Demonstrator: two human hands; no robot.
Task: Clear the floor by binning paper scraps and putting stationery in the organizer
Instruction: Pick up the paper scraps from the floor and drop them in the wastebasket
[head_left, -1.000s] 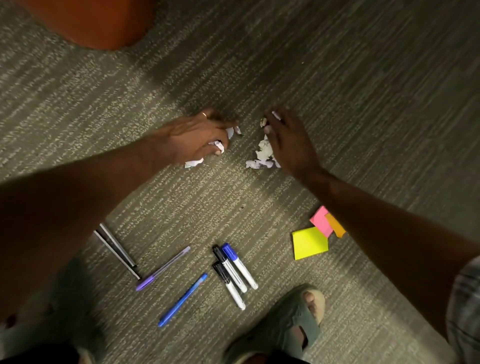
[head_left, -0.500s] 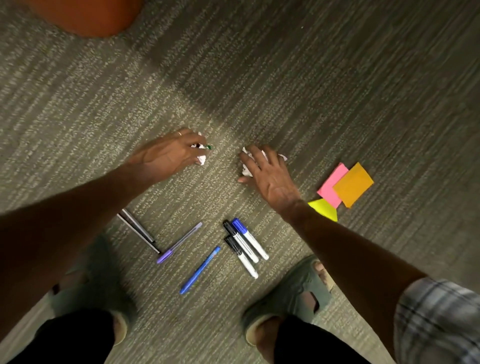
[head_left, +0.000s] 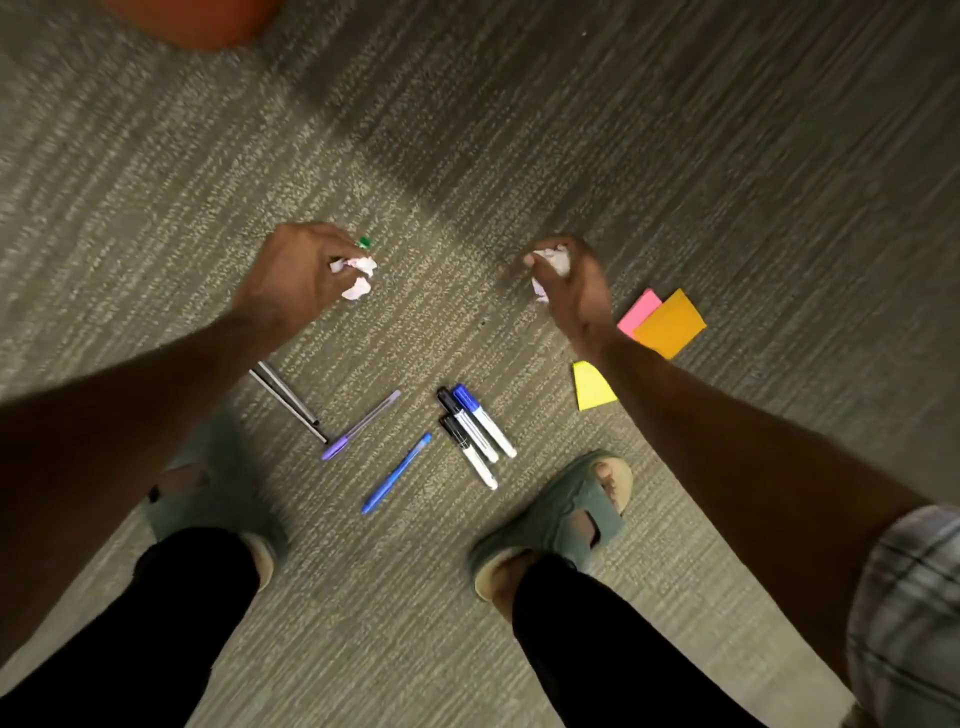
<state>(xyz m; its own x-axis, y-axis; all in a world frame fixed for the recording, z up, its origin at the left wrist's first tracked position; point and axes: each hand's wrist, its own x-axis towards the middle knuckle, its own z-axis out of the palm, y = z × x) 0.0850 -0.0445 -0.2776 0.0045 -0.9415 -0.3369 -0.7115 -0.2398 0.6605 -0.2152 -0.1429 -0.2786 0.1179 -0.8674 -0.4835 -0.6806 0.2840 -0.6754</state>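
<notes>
My left hand (head_left: 296, 275) grips crumpled white paper scraps (head_left: 357, 275), and a small green thing (head_left: 364, 242) shows at its fingertips. My right hand (head_left: 574, 283) grips another wad of white paper (head_left: 555, 260). Both hands are lifted above the grey carpet. Below them on the floor lie three markers (head_left: 475, 434), a blue pen (head_left: 397, 473), a purple pen (head_left: 361, 425) and two grey pens (head_left: 288, 400). Pink (head_left: 638, 312), orange (head_left: 670, 325) and yellow (head_left: 592, 387) sticky notes lie to the right. No bin or organizer is in view.
My two feet in grey-green slippers (head_left: 561, 514) stand on the carpet at either side of the pens. An orange rounded object (head_left: 192, 21) sits at the top left edge.
Both hands have gathered the paper scraps off the carpet and lifted apart with them. The camera has risen, so the floor looks farther away.
</notes>
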